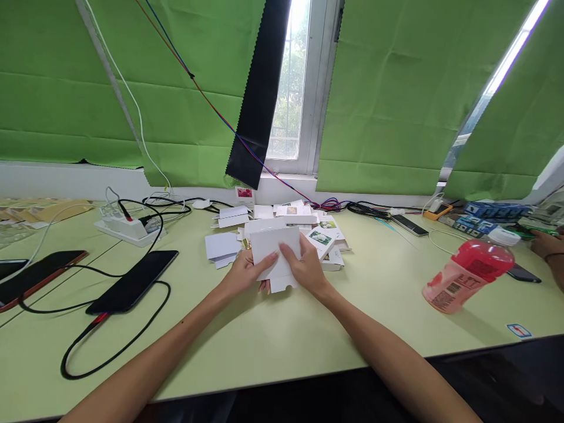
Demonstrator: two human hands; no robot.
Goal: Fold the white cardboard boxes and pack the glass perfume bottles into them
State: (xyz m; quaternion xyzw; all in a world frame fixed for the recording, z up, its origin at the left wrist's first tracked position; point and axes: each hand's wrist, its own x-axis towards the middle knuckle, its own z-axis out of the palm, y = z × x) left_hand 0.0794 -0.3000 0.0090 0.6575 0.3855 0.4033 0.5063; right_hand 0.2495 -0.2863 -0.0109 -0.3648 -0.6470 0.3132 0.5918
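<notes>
Both of my hands hold one flat white cardboard box blank [275, 251] just above the pale green table [308, 341]. My left hand [245, 271] grips its left edge, thumb on the front. My right hand [305, 265] grips the right side, thumb pressed on the face. A tab of the blank sticks out below my fingers. Behind it lies a heap of several more white blanks and small printed boxes [304, 226].
Two dark phones [132, 281] [42, 271] on black cables lie at the left, by a white power strip [127, 226]. A pink bottle [467, 273] stands at the right. Another person's hand [549, 244] rests at the far right edge, near a phone [409, 224] and blue boxes [493, 212].
</notes>
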